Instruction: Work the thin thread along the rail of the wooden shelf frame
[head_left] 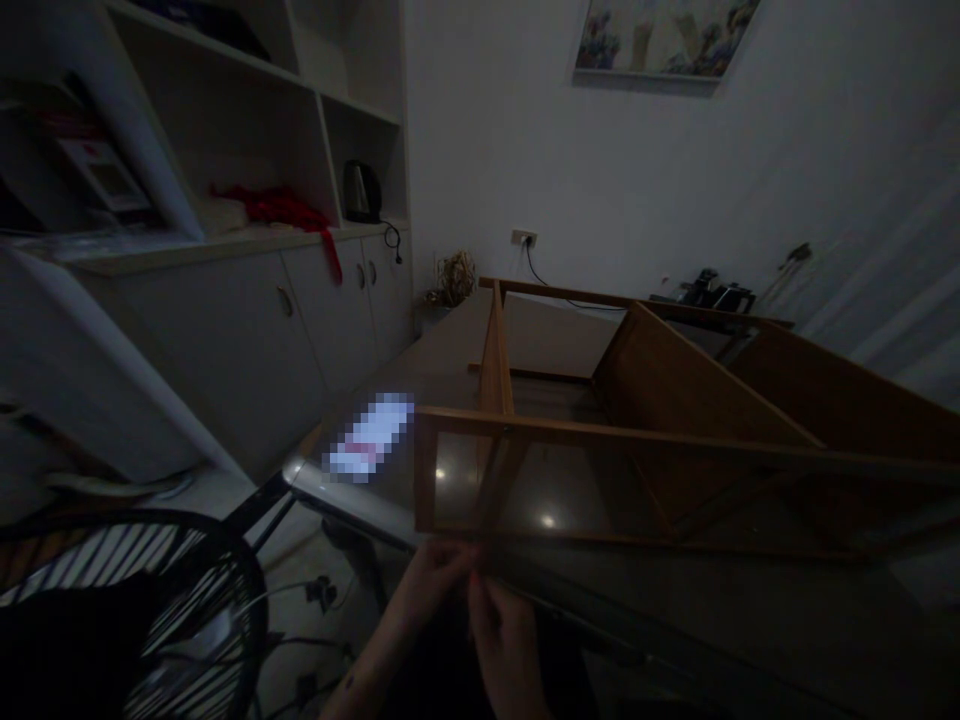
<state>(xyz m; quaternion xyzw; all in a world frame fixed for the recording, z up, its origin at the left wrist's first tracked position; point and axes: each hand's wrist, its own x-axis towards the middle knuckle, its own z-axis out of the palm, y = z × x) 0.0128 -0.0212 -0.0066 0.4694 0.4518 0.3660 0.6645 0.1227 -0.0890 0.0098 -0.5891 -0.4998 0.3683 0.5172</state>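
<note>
My left hand point(442, 562) and my right hand point(504, 618) are close together at the table's near edge, fingers pinched and fingertips meeting. Whatever is between them is too small and dark to make out. Just beyond them a brown wooden shelf frame point(600, 428) lies on its side on the table point(442, 350), its upright panels dividing it into open compartments. The frame's lower near rail is right above my fingertips; I cannot tell whether they touch it. Left of the frame's end lies a flat, lit object point(371, 438), blurred into blocks, perhaps a phone.
A black slatted chair point(255, 600) stands at the lower left, with cables point(321, 592) on the floor beside it. White cabinets point(225, 320) line the left wall, with a kettle point(362, 192) and red cloth point(281, 208) on them. Dark items point(712, 292) stand behind the frame.
</note>
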